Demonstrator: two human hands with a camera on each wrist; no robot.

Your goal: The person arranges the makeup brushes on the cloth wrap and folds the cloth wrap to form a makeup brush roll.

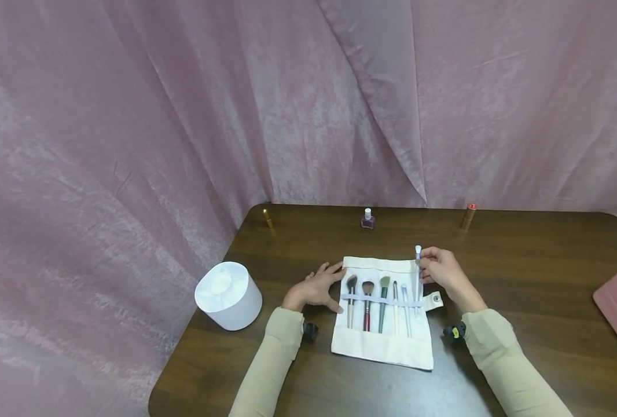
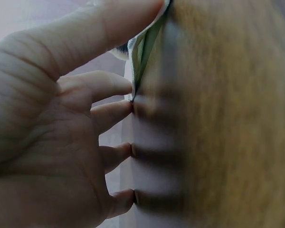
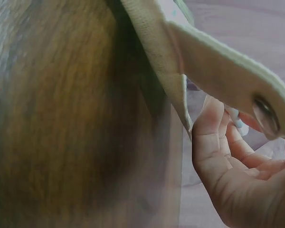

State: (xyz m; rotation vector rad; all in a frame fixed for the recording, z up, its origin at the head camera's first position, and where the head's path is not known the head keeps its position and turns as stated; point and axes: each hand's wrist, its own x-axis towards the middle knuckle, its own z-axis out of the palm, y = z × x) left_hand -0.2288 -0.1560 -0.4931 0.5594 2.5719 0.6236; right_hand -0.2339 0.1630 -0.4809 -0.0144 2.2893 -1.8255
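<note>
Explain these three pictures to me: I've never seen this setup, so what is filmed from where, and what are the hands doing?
A person works with bare hands and wears three cameras. The wide picture comes from the head, the two blurry close-ups from the wrists. On the brown table lies an open cloth brush roll with makeup brushes tucked under its band. The left hand rests open on the roll's left edge. The right hand pinches a thin white-tipped brush at the roll's right end. Nearby stand a white round container and a nail polish bottle.
</note>
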